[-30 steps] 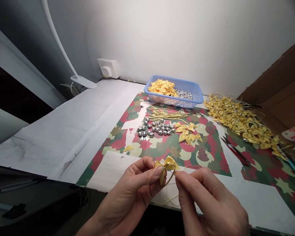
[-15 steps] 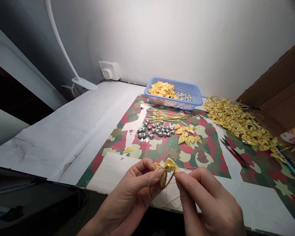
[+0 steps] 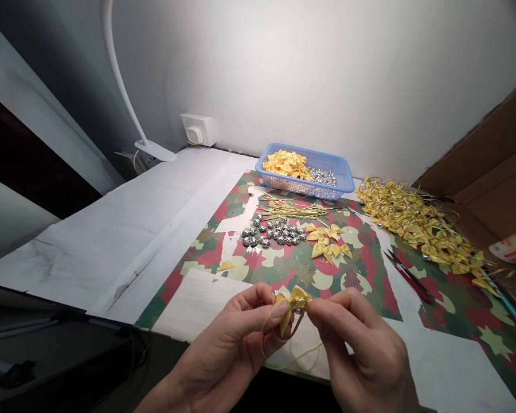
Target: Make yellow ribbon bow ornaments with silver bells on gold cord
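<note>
Near the table's front edge, my left hand [image 3: 236, 335] pinches a yellow ribbon bow [image 3: 298, 293] between thumb and fingers. A gold cord [image 3: 300, 326] loops below the bow, and a small silver bell [image 3: 298, 311] shows at its middle. My right hand [image 3: 363, 338] is closed at the bow's right side, thumb and forefinger pressed together on the cord; the fingertips hide the exact grip. A thin pale thread [image 3: 306, 349] hangs in loose curves beneath.
Beyond my hands lie silver bells [image 3: 284, 232], yellow bows [image 3: 329, 244] and gold cords [image 3: 296, 209]. A blue basket [image 3: 346, 182] stands by the wall. To the right are scissors [image 3: 408, 275] and a heap of corded bows [image 3: 417, 221]. A white lamp [image 3: 124, 97] rises at left.
My right hand has moved in from the right, up against the bow, and the silver bell now shows at its middle. The view has shifted slightly.
</note>
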`<state>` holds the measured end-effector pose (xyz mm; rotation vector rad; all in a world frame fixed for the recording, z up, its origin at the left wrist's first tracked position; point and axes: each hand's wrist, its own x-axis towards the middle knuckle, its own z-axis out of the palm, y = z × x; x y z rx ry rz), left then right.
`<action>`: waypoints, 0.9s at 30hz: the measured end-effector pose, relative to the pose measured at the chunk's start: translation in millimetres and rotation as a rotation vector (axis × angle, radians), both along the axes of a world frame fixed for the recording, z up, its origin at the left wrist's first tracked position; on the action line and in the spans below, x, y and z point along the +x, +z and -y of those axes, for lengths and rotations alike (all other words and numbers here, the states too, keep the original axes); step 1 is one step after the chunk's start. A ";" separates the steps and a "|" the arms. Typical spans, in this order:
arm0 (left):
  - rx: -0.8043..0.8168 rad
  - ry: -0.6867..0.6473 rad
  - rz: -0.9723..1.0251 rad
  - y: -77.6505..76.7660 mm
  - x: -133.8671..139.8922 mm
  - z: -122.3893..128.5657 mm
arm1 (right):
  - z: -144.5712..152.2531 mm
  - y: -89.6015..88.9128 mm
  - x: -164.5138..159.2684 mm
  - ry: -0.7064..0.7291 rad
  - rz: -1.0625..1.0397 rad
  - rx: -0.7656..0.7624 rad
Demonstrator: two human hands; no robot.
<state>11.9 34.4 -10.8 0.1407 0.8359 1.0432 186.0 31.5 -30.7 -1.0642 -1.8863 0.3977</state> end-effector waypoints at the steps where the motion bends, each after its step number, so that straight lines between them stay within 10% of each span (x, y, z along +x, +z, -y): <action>1: 0.005 -0.008 -0.004 0.6 -0.4 -0.3 | -0.5 -1.3 0.0 0.011 -0.024 -0.016; 27: 0.056 -0.075 -0.057 7.7 -0.1 -3.0 | 2.5 -7.3 -3.6 0.016 -0.084 -0.068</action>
